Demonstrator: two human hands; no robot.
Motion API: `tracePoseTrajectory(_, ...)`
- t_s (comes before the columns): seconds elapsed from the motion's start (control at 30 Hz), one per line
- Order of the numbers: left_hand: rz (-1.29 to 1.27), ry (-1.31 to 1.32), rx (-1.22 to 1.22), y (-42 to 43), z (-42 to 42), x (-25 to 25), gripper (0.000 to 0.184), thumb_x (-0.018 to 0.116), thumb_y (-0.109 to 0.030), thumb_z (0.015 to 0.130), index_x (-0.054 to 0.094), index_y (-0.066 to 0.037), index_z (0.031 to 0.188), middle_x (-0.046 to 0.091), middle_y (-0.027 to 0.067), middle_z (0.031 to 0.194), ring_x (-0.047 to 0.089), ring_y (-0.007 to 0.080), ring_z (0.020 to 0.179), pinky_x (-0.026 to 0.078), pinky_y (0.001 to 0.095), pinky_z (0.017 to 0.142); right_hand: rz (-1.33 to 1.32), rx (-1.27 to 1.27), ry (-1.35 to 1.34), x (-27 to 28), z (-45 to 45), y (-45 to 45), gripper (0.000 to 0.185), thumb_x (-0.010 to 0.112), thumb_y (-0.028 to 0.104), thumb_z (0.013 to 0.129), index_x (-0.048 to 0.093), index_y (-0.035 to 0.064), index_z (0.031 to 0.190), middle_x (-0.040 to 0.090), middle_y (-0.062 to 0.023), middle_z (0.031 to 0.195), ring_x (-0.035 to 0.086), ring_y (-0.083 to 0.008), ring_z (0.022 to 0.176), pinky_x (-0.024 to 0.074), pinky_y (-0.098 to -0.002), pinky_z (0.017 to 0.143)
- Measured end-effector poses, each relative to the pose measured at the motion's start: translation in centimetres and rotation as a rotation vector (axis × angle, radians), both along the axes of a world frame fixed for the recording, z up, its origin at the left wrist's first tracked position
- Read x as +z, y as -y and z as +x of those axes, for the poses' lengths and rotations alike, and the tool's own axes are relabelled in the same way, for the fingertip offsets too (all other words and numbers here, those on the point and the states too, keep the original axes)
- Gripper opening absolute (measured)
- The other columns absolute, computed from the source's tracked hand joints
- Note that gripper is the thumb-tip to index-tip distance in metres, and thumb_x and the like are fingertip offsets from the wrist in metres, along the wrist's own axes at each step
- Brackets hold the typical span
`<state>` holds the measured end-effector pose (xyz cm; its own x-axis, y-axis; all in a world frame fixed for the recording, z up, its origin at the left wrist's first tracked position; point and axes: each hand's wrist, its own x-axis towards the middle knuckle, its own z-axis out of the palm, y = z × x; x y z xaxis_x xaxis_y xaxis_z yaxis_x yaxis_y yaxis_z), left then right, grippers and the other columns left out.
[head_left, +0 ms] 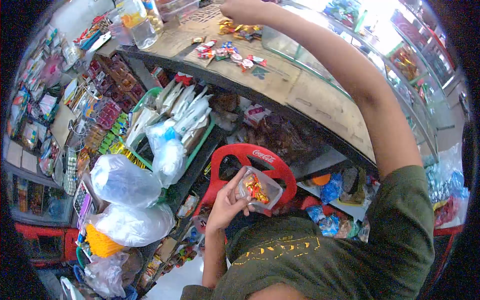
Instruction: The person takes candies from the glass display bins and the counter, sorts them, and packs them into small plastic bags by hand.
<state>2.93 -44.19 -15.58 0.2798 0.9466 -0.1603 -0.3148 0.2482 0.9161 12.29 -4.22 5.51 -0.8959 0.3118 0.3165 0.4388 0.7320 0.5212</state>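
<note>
My left hand [231, 201] is closed around a small clear plastic container [272, 192], held tilted in front of my shirt. Inside it lie several candies [256, 189] in gold and red wrappers. My right arm stretches up across the counter, and my right hand [245, 11] is at the top edge of the view with its fingers curled; what they hold, if anything, is hidden. Just below that hand sits a pile of gold-wrapped candies [242, 31] on the cardboard-covered counter [320, 100]. Nearer the counter's edge lie red, blue and white wrapped candies [230, 52].
A red plastic chair [220, 167] stands right by the container. To the left, a green basket [205, 132] holds white plastic bags, with stuffed clear bags [125, 180] beside it. A glass display case [295, 52] borders the counter; a clear jar [142, 32] stands at its far left.
</note>
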Motion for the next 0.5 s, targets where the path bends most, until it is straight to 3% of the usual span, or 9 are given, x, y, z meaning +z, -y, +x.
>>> tracePoseTrajectory(0.07, -0.048, 0.010, 0.067, -0.1, -0.9, 0.0, 0.073, 0.055, 0.007, 0.081, 0.024, -0.005, 0.146, 0.059, 0.0097, 0.105, 0.061, 0.0128, 0.067, 0.049, 0.0230, 0.053, 0.030, -0.052, 0.078, -0.6, -1.4, -4.7, 0.016, 0.057, 0.009, 0.075, 0.066, -0.0033, 0.077, 0.064, -0.0205, 0.077, 0.065, -0.0347, 0.079, 0.0519, -0.0428, 0.067)
tracePoseTrajectory(0.13, -0.029, -0.010, 0.083, -0.5, -1.7, -0.2, 0.073, 0.056, 0.006, 0.081, 0.024, -0.005, 0.145, 0.057, 0.0123, 0.115, 0.061, 0.0125, 0.067, 0.049, 0.0225, 0.053, 0.001, -0.107, -0.039, -1.1, -1.0, -7.1, 0.017, 0.058, 0.010, 0.076, 0.066, -0.0018, 0.083, 0.065, -0.0190, 0.082, 0.065, -0.0334, 0.084, 0.0519, -0.0422, 0.067)
tracePoseTrajectory(0.2, -0.065, -0.015, 0.086, -0.8, -2.1, -0.2, 0.072, 0.055, 0.007, 0.081, 0.024, -0.005, 0.145, 0.057, 0.0127, 0.115, 0.062, 0.0126, 0.067, 0.050, 0.0226, 0.053, -0.026, -0.293, 0.217, 1.7, -0.9, -5.1, 0.018, 0.061, 0.014, 0.075, 0.067, 0.0021, 0.088, 0.066, -0.0166, 0.085, 0.064, -0.0325, 0.087, 0.0519, -0.0421, 0.067)
tracePoseTrajectory(0.23, -0.068, -0.013, 0.078, -1.1, -2.1, -0.3, 0.072, 0.055, 0.007, 0.081, 0.024, -0.005, 0.145, 0.057, 0.0127, 0.115, 0.062, 0.0126, 0.067, 0.050, 0.0226, 0.053, -0.075, -0.323, 0.215, 2.6, -0.8, -4.3, 0.020, 0.062, 0.015, 0.074, 0.067, 0.0036, 0.090, 0.066, -0.0161, 0.085, 0.064, -0.0325, 0.086, 0.0519, -0.0419, 0.067)
tracePoseTrajectory(0.33, -0.033, -0.006, 0.048, -2.6, -1.6, 0.0, 0.073, 0.054, 0.008, 0.081, 0.024, -0.005, 0.146, 0.060, 0.0099, 0.103, 0.062, 0.0125, 0.067, 0.049, 0.0227, 0.053, -0.193, -0.216, 0.044, 5.2, 1.5, -1.6, 0.029, 0.066, 0.020, 0.073, 0.068, 0.0065, 0.099, 0.067, -0.0155, 0.089, 0.064, -0.0316, 0.083, 0.0507, -0.0417, 0.071)
tracePoseTrajectory(0.4, -0.026, -0.052, -0.090, -4.6, -0.3, 1.1, 0.074, 0.054, 0.008, 0.081, 0.022, -0.006, 0.146, 0.061, 0.0076, 0.093, 0.062, 0.0126, 0.067, 0.049, 0.0226, 0.053, -0.376, -0.107, 0.094, 8.9, 5.9, 1.9, 0.030, 0.066, 0.023, 0.076, 0.068, 0.0066, 0.101, 0.068, -0.0163, 0.092, 0.064, -0.0310, 0.083, 0.0500, -0.0413, 0.072)
tracePoseTrajectory(0.47, -0.002, -0.061, -0.171, -5.9, 0.8, 1.3, 0.074, 0.054, 0.008, 0.081, 0.022, -0.006, 0.146, 0.061, 0.0075, 0.091, 0.062, 0.0126, 0.067, 0.049, 0.0226, 0.053, -0.328, -0.059, 0.222, 12.6, 10.2, 6.4, 0.031, 0.066, 0.026, 0.081, 0.067, 0.0061, 0.105, 0.068, -0.0156, 0.096, 0.064, -0.0289, 0.084, 0.0495, -0.0396, 0.072)
tracePoseTrajectory(0.5, 0.009, -0.065, -0.217, -6.5, 1.5, 1.3, 0.074, 0.054, 0.008, 0.081, 0.022, -0.006, 0.146, 0.061, 0.0074, 0.090, 0.062, 0.0126, 0.066, 0.049, 0.0225, 0.053, -0.524, -0.220, 0.125, 14.7, 12.3, 9.9, 0.032, 0.064, 0.028, 0.084, 0.067, 0.0053, 0.106, 0.069, -0.0128, 0.096, 0.064, -0.0238, 0.082, 0.0494, -0.0370, 0.070)
